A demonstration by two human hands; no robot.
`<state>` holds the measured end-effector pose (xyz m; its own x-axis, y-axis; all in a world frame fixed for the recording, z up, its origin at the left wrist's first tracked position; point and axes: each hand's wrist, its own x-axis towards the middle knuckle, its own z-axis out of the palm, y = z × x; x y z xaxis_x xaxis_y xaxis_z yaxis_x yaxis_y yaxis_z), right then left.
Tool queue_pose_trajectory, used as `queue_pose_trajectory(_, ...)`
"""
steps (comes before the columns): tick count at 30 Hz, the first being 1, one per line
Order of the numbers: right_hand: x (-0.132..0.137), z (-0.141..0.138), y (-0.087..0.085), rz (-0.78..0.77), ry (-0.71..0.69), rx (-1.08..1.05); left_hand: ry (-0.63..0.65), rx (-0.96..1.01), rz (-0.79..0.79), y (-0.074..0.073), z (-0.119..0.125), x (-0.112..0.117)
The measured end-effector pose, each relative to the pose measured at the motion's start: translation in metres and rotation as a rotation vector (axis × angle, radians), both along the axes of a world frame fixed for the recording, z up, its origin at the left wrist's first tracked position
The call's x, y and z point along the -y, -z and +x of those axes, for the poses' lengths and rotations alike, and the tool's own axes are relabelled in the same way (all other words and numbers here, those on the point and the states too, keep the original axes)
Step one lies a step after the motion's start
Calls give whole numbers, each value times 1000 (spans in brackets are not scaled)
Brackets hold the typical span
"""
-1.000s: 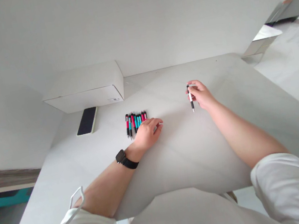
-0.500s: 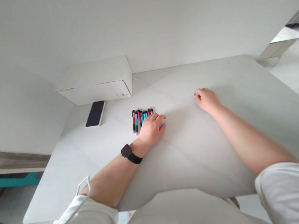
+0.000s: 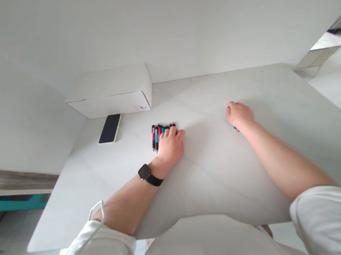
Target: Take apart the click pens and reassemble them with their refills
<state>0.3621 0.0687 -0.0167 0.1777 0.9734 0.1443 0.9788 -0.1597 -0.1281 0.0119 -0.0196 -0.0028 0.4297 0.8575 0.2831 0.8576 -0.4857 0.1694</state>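
Several pens with pink or teal barrels and black ends lie side by side in a row on the white table. My left hand, with a black watch on the wrist, rests palm down over the row's right part. Its fingers are slightly bent and apart, and they hide much of the pens beneath. To the right, my right hand is closed around a pen. Only the pen's two ends show, one above the fingers and the pointed one below the palm.
A white box stands against the wall at the table's back left. In front of it lies a phone with a dark screen. A white cable runs along my left sleeve.
My right hand has turned and moved slightly right, so the pen's pointed end now shows below it. The left hand's fingers have drawn in a little over the pens.
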Motion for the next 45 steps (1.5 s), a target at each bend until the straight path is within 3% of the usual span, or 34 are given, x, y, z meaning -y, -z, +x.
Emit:
queue_pose_trajectory(5,2,2,0,30,-22,20,-30,-25,15,-2,-2,0)
queue_pose_trajectory(15,5,-1,-1,0,-72,-27,30,-40,-10,-4,-2,1)
queue_pose_trajectory(19,9,-5,-7,8,-62,-30,19,-72,19,-3,-2,1)
queue_pose_trajectory(22,17,-13,-16,96,-104,-19,37,-80,21,-1,-3,0)
queue_pose_trajectory(24,24,-22,-22,165,-200,-30,72,-48,4,0,-2,-2)
queue_pose_trajectory(27,40,-44,-28,199,-497,-91,189,54,-27,1,0,-2)
queue_pose_trajectory(31,62,-78,-29,75,-917,-199,335,235,-47,-3,6,3)
queue_pose_trajectory(32,67,-85,-28,38,-966,-203,356,273,-45,-4,7,5)
queue_pose_trajectory(36,72,-95,-24,11,-953,-223,382,387,-14,-10,6,4)
queue_pose_trajectory(41,64,-84,-20,57,-840,-344,230,442,11,-8,-4,-8)
queue_pose_trajectory(45,63,-83,-18,-7,-800,-424,193,448,-22,-6,-7,-14)
